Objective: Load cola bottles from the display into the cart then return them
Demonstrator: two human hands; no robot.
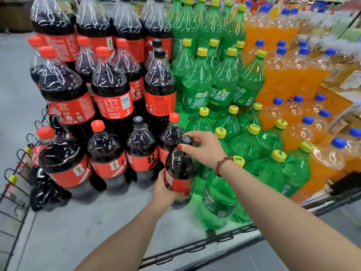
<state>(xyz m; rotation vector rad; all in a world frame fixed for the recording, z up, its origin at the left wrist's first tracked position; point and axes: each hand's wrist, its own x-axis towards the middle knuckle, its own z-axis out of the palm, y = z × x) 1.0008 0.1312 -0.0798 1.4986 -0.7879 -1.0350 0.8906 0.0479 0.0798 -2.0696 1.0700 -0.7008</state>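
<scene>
A dark cola bottle (pixel 180 167) with a black cap and red label stands upright at the front of the grey display shelf (pixel 93 222). My left hand (pixel 163 190) wraps its lower body at the label. My right hand (pixel 203 146), with a bead bracelet at the wrist, grips the bottle's cap and neck from above. Behind it stands a front row of cola bottles (pixel 106 151) with red or black caps, and taller tiers of cola (pixel 112 90) rise further back. No cart is in view.
Green soda bottles (pixel 220 194) with yellow caps crowd right against the held bottle. Orange soda bottles (pixel 320 159) with blue caps fill the far right. A black wire rail (pixel 197 245) edges the shelf front and a wire fence (pixel 13 184) borders its left side.
</scene>
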